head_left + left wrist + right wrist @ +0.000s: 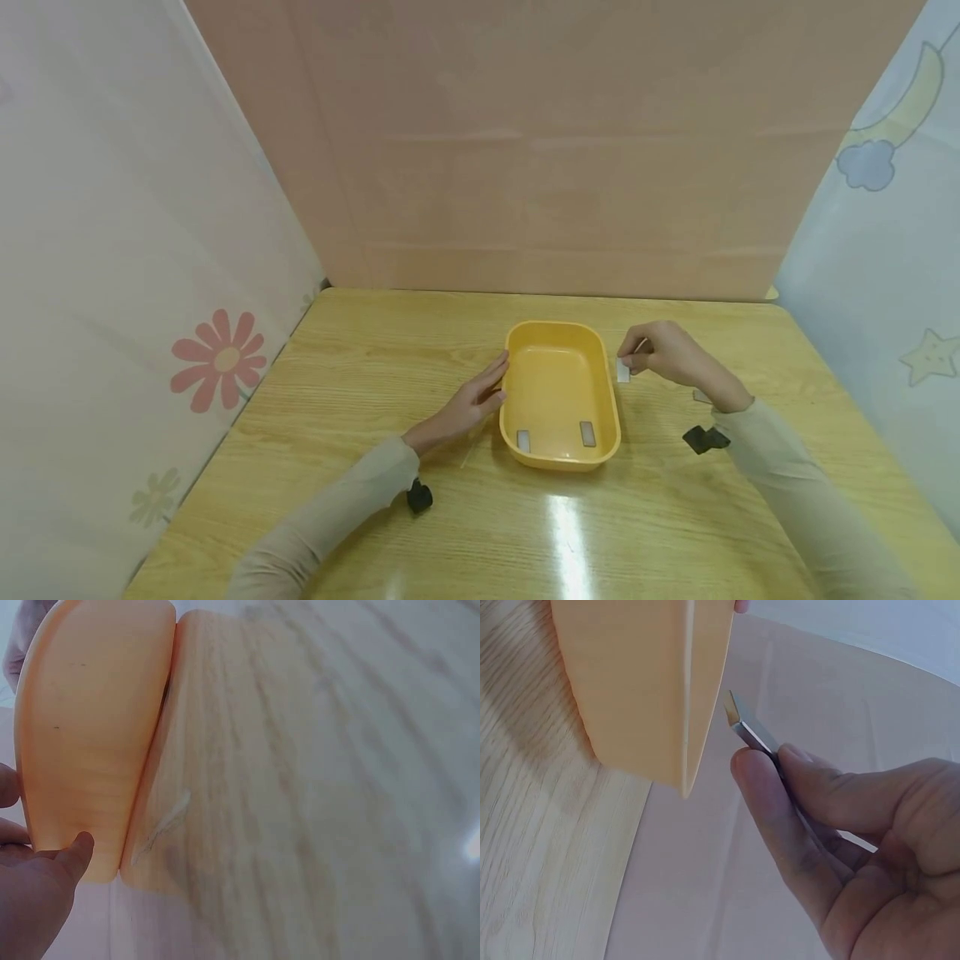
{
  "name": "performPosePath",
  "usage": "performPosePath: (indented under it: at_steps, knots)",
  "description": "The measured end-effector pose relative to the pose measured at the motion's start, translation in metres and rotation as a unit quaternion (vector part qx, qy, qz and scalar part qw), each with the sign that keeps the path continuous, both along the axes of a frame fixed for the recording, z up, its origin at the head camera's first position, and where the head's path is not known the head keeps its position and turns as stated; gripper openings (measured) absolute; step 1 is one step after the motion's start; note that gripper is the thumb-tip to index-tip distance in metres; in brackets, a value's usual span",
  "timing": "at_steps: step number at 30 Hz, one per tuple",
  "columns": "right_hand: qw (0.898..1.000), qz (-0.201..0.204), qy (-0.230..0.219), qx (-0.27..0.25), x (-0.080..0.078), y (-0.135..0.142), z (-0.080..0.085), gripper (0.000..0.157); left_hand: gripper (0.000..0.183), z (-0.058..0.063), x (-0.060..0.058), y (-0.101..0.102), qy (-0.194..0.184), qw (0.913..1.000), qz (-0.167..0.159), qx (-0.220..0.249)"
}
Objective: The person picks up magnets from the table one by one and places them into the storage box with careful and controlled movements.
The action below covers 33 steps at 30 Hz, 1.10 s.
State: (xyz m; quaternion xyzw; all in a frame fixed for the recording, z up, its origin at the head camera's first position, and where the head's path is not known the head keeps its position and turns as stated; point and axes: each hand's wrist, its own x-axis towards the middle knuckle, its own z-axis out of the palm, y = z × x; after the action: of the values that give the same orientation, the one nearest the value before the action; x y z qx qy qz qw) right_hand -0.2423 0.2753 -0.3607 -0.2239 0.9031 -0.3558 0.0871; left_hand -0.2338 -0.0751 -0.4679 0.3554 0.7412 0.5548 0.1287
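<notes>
A yellow-orange plastic tub (559, 383) stands on the wooden table. Against its left side rests my left hand (472, 402), fingers fairly straight along the rim. The left wrist view shows its thumb (81, 851) touching the outer wall. Just beyond the tub's right rim, my right hand (660, 354) pinches a thin rectangular plate (623, 370) between thumb and fingers. In the right wrist view this plate (756, 736) has a shiny, metal-like edge. Two similar grey plates lie inside the tub near its front end, one at left (523, 441) and one at right (587, 433).
Another small plate (702, 397) lies on the table (390, 350), partly hidden by the right wrist. A plain pinkish-tan panel (525, 167) stands behind the table, with patterned sheets on both sides. Black wrist devices (419, 497) hang below each sleeve.
</notes>
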Motion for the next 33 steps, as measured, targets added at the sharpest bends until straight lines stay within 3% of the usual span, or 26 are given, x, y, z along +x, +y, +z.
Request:
performPosePath:
  at_steps: [20,23,27,30,33]
  knots:
    - [1.0,0.015,-0.009,-0.016,-0.014,-0.017,0.004,0.005,0.056,-0.001,0.0,-0.001,0.011,0.9999,0.003,0.01]
    - [0.999,0.019,-0.015,-0.021,-0.016,-0.021,0.005,0.004,0.054,0.012,0.006,-0.001,0.003,1.0,-0.002,0.008]
    - [0.999,0.018,-0.023,-0.02,-0.021,-0.026,0.006,0.004,0.054,0.013,0.007,-0.001,0.001,1.0,-0.002,0.008]
    - [0.999,0.019,-0.022,-0.016,-0.024,-0.03,0.007,0.005,0.055,0.001,0.001,-0.001,0.006,0.9999,0.003,0.01]
    - [0.999,0.02,-0.019,-0.017,-0.026,-0.035,0.007,0.004,0.055,0.0,0.001,-0.001,0.004,0.9999,0.002,0.01]
